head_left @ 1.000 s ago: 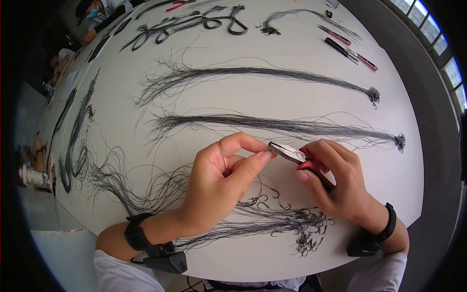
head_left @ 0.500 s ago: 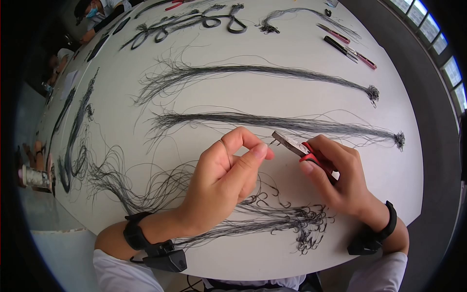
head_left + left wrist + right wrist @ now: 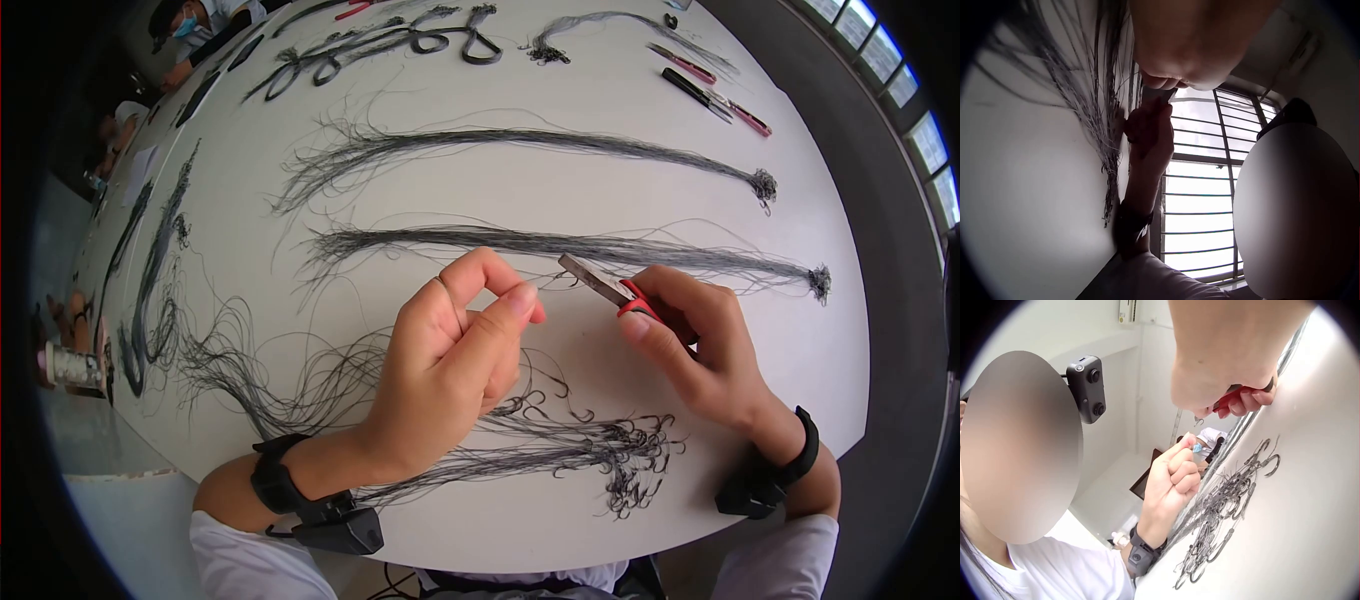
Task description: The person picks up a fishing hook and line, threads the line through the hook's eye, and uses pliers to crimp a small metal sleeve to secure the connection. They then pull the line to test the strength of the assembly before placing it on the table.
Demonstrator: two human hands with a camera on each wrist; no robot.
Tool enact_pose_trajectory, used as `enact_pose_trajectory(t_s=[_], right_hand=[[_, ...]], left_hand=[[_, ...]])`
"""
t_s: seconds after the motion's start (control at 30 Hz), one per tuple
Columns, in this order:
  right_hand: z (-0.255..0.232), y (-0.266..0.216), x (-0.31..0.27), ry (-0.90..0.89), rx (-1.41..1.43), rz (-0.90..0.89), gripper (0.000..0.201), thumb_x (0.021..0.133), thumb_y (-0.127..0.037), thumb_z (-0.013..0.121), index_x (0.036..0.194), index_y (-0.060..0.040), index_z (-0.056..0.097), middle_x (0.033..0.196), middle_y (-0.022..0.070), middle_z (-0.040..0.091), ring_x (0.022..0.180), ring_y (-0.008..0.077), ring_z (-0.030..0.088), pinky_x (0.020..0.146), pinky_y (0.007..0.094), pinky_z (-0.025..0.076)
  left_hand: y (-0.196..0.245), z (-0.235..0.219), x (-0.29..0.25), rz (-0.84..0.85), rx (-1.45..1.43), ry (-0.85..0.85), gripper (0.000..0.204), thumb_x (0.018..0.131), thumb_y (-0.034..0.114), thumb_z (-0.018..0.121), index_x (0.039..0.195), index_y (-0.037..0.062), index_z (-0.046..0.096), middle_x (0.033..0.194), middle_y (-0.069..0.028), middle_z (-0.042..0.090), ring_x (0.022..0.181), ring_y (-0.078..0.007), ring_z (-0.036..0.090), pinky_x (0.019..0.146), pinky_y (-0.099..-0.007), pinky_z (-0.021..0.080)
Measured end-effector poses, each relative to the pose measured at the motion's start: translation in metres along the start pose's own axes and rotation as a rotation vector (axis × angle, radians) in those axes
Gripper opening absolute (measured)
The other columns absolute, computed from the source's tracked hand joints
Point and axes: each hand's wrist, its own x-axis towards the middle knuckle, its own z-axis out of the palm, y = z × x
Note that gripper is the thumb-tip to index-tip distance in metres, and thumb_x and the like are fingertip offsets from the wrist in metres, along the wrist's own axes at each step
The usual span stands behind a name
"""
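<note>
My right hand (image 3: 700,345) grips red-handled pliers (image 3: 600,283), their metal nose pointing up and left in the head view. A small dark fish hook (image 3: 572,281) shows right at the nose; in the right wrist view the hook (image 3: 1199,420) hangs below the hand. My left hand (image 3: 455,365) is apart from the pliers, thumb and index finger pinched together, apparently on a thin fishing line that runs faintly towards the hook. Under and beside the hands lies a bundle of lines with a cluster of fish hooks (image 3: 635,450).
Two long bundles of hooked line (image 3: 560,245) stretch across the white table (image 3: 760,400) beyond the hands. Cutters and scissors (image 3: 700,95) lie at the far right. Looped black bundles (image 3: 400,45) are at the back, and a spool (image 3: 75,362) stands at the left edge.
The pliers' nose has come away from the left fingertips, and the hook now shows at the nose. My left hand has shifted up and left, widening the gap.
</note>
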Motion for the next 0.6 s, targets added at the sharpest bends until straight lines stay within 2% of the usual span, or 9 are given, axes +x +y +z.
enact_pose_trajectory(t_s=[0.13, 0.33, 0.43, 0.5, 0.53, 0.6], right_hand=[[0.0, -0.002, 0.0, 0.004, 0.047, 0.047, 0.025, 0.083, -0.022, 0.062, 0.081, 0.0018, 0.056, 0.054, 0.0055, 0.042, 0.047, 0.0114, 0.035, 0.044, 0.0268, 0.029], [0.005, 0.002, -0.001, 0.024, -0.013, -0.065, 0.023, 0.083, -0.02, 0.062, 0.083, 0.0019, 0.056, 0.057, 0.0061, 0.046, 0.047, 0.0126, 0.037, 0.045, 0.0259, 0.03], [0.01, 0.004, -0.003, 0.107, -0.018, -0.145, 0.022, 0.083, -0.019, 0.062, 0.088, 0.0007, 0.054, 0.064, 0.0077, 0.052, 0.05, 0.015, 0.043, 0.045, 0.0266, 0.032], [0.012, 0.003, -0.002, 0.245, -0.234, -0.243, 0.022, 0.08, -0.014, 0.062, 0.095, -0.0013, 0.053, 0.072, 0.0084, 0.055, 0.059, 0.0199, 0.05, 0.054, 0.0299, 0.039], [0.011, 0.003, -0.003, 0.248, -0.236, -0.247, 0.022, 0.08, -0.014, 0.062, 0.095, -0.0013, 0.053, 0.072, 0.0084, 0.055, 0.059, 0.0199, 0.05, 0.054, 0.0299, 0.039], [0.009, 0.002, -0.005, 0.175, -0.506, -0.341, 0.027, 0.076, -0.009, 0.062, 0.099, -0.0029, 0.051, 0.077, 0.0087, 0.055, 0.07, 0.025, 0.052, 0.068, 0.0343, 0.041]], left_hand=[[-0.001, 0.002, 0.002, 0.002, -0.002, 0.003, 0.016, 0.095, 0.017, 0.044, 0.088, 0.0029, 0.043, 0.045, 0.0067, 0.027, 0.036, -0.002, 0.015, 0.036, -0.0225, 0.013], [-0.001, -0.001, 0.002, -0.012, 0.001, -0.005, 0.017, 0.096, 0.019, 0.043, 0.089, 0.0031, 0.043, 0.045, 0.0074, 0.025, 0.037, -0.0023, 0.014, 0.036, -0.0227, 0.013], [-0.001, -0.002, 0.003, 0.023, 0.049, 0.002, 0.017, 0.096, 0.019, 0.042, 0.09, 0.0033, 0.044, 0.045, 0.0076, 0.025, 0.037, -0.0024, 0.015, 0.037, -0.0224, 0.014], [-0.002, -0.004, 0.003, 0.095, 0.089, 0.013, 0.016, 0.096, 0.018, 0.041, 0.092, 0.0033, 0.044, 0.045, 0.0077, 0.025, 0.037, -0.0024, 0.016, 0.037, -0.0223, 0.015], [-0.001, -0.004, 0.003, 0.1, 0.091, 0.011, 0.016, 0.096, 0.018, 0.041, 0.092, 0.0033, 0.044, 0.045, 0.0077, 0.025, 0.037, -0.0024, 0.016, 0.037, -0.0223, 0.015], [0.001, -0.003, 0.003, 0.135, 0.112, -0.014, 0.016, 0.097, 0.018, 0.041, 0.092, 0.0033, 0.045, 0.045, 0.0073, 0.025, 0.038, -0.0024, 0.016, 0.038, -0.022, 0.015]])
